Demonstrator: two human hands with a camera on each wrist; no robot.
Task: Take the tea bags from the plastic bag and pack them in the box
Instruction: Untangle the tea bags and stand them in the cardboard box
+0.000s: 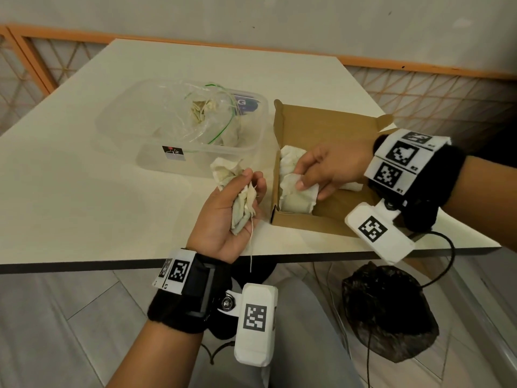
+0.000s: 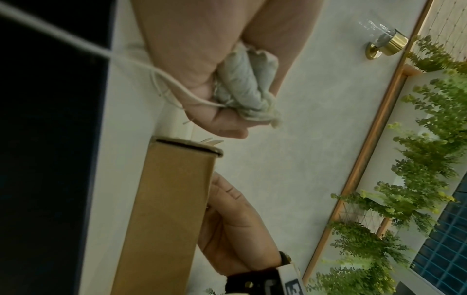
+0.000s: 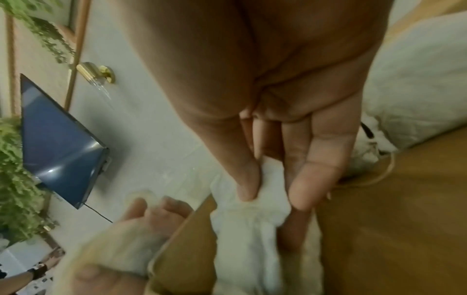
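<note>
- The cardboard box [image 1: 330, 127] lies open on the surface [image 1: 84, 175], its lid flap raised on the far side.
- Inside the box, several white tea bags [image 1: 298, 198] are packed against the wall nearest the clear tub; the rest of the box floor is bare cardboard.
- The right hand [image 1: 333, 163] reaches into the box. Its fingers [image 3: 248, 179] and thumb are pinched together on one tea bag, on top of the packed ones.
- The left hand [image 1: 232, 217] is just beside the box, on the tub side, palm up. Its fingers [image 2: 227, 127] are curled around a crumpled bunch of tea bags [image 1: 240, 203]; loose strings [image 1: 251, 239] hang from the bunch.
- The clear tub [image 1: 179, 124] stands near the box, on the side away from the right arm. It holds the plastic bag [image 1: 204, 113], which is open and crumpled.
- More tea bags [image 1: 200, 109] are visible inside the plastic bag.
</note>
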